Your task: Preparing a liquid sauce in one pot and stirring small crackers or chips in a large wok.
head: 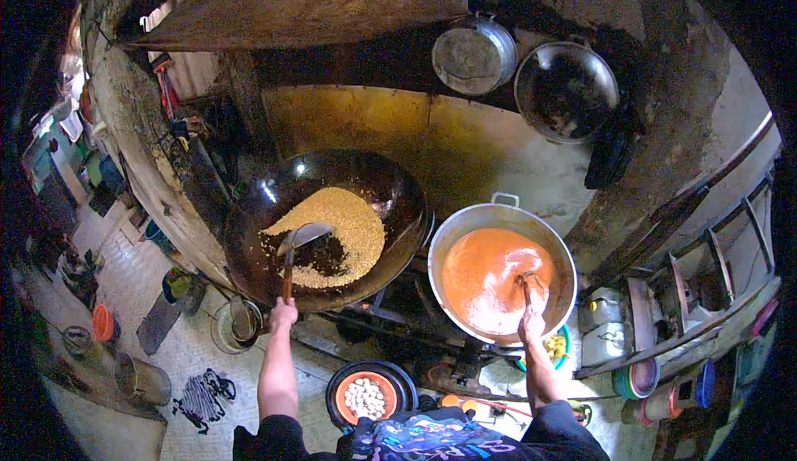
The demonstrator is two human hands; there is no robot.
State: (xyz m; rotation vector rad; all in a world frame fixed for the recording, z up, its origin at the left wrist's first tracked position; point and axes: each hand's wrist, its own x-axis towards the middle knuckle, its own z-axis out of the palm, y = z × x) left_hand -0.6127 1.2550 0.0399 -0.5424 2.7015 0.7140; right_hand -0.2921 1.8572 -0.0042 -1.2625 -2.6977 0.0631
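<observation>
My left hand (pixel 284 313) grips the wooden handle of a metal spatula (pixel 309 232), whose blade rests among yellow grains (pixel 355 215) in a big dark wok (pixel 249 274). The grains form a curved heap around a patch of bare, dark wok bottom. To the right stands a large aluminium pot (pixel 566 268) with one loop handle at its far rim. It holds an orange liquid (pixel 482 268) with a glossy surface. My right hand (pixel 531 324) is closed on the handle of a stirring tool (pixel 526 280); its lower end is sunk in the liquid and hidden.
An orange bowl of whitish pieces (pixel 364 397) sits in a black basin near my body. Behind the pot is a green-rimmed basin (pixel 565 339). A pot (pixel 473 56) and a blackened wok (pixel 568 90) hang on the far wall. A wooden ladder (pixel 679 287) leans at right.
</observation>
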